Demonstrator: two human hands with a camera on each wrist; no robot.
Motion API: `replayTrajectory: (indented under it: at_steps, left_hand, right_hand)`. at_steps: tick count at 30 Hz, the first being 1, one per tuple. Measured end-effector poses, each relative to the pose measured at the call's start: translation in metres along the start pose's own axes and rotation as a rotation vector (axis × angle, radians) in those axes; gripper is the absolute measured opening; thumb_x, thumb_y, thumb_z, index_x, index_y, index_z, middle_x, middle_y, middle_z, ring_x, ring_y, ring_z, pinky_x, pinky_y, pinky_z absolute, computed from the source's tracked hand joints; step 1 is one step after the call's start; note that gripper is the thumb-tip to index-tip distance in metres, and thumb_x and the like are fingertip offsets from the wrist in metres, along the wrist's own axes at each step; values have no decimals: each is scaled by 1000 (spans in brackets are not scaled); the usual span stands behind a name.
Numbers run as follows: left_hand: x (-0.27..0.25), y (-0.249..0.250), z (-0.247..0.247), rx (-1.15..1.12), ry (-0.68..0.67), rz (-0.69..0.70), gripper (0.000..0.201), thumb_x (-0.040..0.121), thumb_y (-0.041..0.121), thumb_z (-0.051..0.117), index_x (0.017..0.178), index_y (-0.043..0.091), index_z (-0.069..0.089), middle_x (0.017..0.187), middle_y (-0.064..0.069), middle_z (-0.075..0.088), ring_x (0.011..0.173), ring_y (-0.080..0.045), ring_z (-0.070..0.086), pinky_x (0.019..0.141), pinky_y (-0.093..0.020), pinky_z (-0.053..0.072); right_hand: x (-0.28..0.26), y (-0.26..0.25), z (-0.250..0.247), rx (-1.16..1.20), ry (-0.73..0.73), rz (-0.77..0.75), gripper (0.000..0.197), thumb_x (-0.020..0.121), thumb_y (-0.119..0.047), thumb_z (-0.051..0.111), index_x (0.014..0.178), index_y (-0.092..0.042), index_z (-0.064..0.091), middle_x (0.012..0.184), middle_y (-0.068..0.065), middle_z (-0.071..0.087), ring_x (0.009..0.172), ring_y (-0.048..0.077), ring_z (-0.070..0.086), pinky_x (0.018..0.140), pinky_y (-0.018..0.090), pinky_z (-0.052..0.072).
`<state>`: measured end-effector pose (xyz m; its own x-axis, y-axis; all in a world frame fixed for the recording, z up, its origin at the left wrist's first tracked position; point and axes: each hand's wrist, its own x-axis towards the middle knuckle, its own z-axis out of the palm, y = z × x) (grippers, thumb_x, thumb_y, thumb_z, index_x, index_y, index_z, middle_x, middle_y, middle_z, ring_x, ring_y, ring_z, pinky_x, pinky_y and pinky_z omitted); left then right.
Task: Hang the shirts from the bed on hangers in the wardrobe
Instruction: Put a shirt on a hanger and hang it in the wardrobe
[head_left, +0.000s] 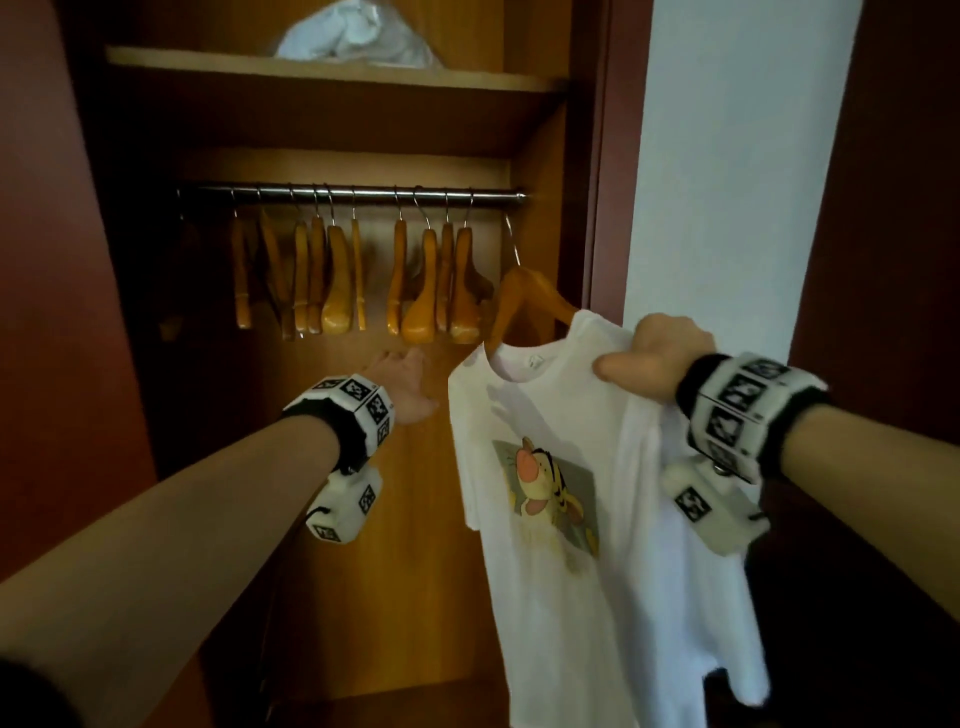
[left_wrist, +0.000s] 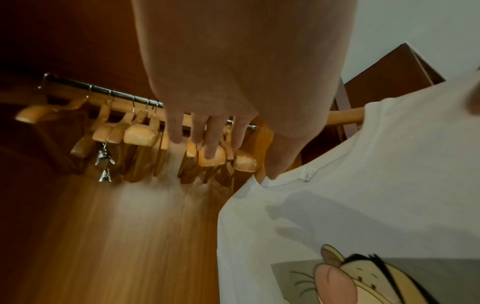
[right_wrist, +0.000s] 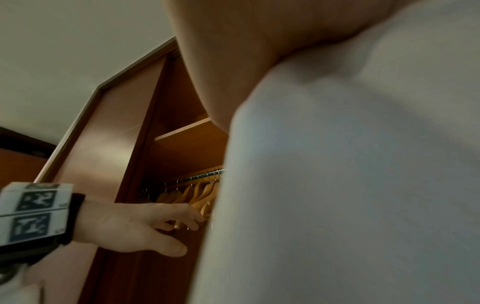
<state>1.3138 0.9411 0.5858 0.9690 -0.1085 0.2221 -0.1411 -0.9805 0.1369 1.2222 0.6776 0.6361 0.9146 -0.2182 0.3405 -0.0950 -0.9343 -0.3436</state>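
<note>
Shirt (head_left: 550, 467), white w/ cartoon print, is on a wooden hanger (head_left: 524, 291) in front of the open wardrobe (head_left: 550, 171), not yet on the rail (head_left: 363, 193). Right hand (head_left: 660, 358) grips shirt & hanger at the shoulder, fingers curled round it. Left hand (head_left: 400, 387) reaches in under the empty hangers (head_left: 337, 275), fingers (left_wrist: 210, 142) straight & spread, holding nothing. White bundle (head_left: 358, 36) sits on the top shelf (head_left: 322, 67).

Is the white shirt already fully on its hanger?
No, only partly: the hanger sticks out of the shirt collar, and the right hand grips one shoulder.
</note>
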Motion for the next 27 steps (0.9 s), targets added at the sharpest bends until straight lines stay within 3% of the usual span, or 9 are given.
replayTrajectory:
  at_steps: [4,9,12,14,19,23,27]
  left_hand:
    - [8,4,-20,43,12,27,77,94,41,58,156,21,16,162,-13,19,149,-33,18,119,-47,24]
    - [41,0,-51,107,48,53,80,96,39,56,158,21,8,165,-7,8,152,-31,3,121,-53,15]
    - [68,-3,-57,82,86,93,80,88,50,60,155,28,21,161,-6,23,150,-31,13,120,-55,18]
    - [88,-7,-54,76,87,92,85,82,58,60,153,30,22,159,-3,25,148,-31,17,119,-57,21]
    - [122,-12,-46,126,86,158,83,89,58,59,154,20,24,161,-7,21,150,-29,12,119,-49,17]
    - [154,-16,-52,105,96,193,80,89,49,63,153,20,25,160,-6,22,150,-26,15,119,-45,19]
    - [176,-21,-52,122,107,264,78,91,44,61,154,18,23,159,-7,25,147,-25,20,118,-42,24]
  right_hand:
    - [35,-31,-5,51,26,21,27,87,-38,62,94,-13,55,76,3,54,64,18,52,52,24,38]
    - [81,-59,-4,65,91,23,27,89,-36,60,95,-10,58,77,5,57,63,19,53,56,27,42]
    - [109,-73,4,85,108,39,29,88,-39,62,93,-11,58,80,7,59,68,22,57,61,29,48]
    - [123,-80,13,89,99,66,30,88,-39,63,94,-10,58,82,7,60,68,22,57,57,28,45]
    - [158,-105,30,36,132,67,29,83,-39,63,83,-11,54,82,7,62,71,23,61,60,29,52]
    - [181,-122,39,-4,155,103,29,82,-37,63,79,-9,55,77,7,62,65,22,59,47,26,44]
    - [204,-129,47,-13,174,148,31,83,-38,63,81,-9,56,77,7,62,67,22,60,51,27,47]
